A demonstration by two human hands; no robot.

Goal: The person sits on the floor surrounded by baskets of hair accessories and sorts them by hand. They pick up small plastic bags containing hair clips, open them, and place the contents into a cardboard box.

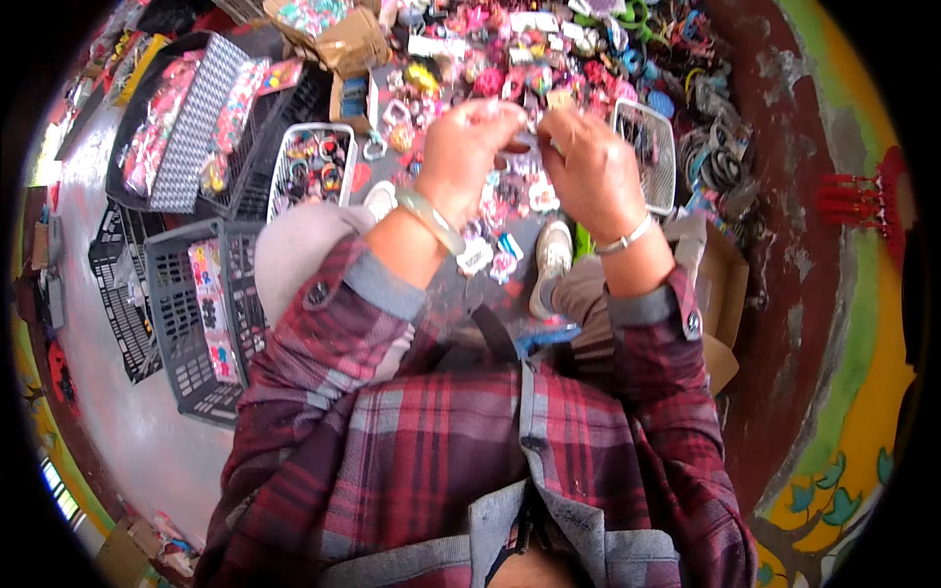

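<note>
My left hand (463,155) and my right hand (594,167) are raised close together in front of me, fingertips nearly meeting. Each has its fingers curled into a pinch. Whatever lies between the fingertips is too small and blurred to name. Below and beyond them spreads a heap of small colourful hair accessories (490,78), many pink, some on cards. Two carded pieces, a white one (474,257) and a pink one (503,265), lie near my shoe (552,260).
White baskets stand at left (316,167) and right (647,162) of the heap; the left one holds small accessories. Dark hair bands (716,162) pile by the wall. At left are a grey plastic crate (188,323) and a black crate with packaged goods (118,186). An open cardboard box (727,284) sits at right.
</note>
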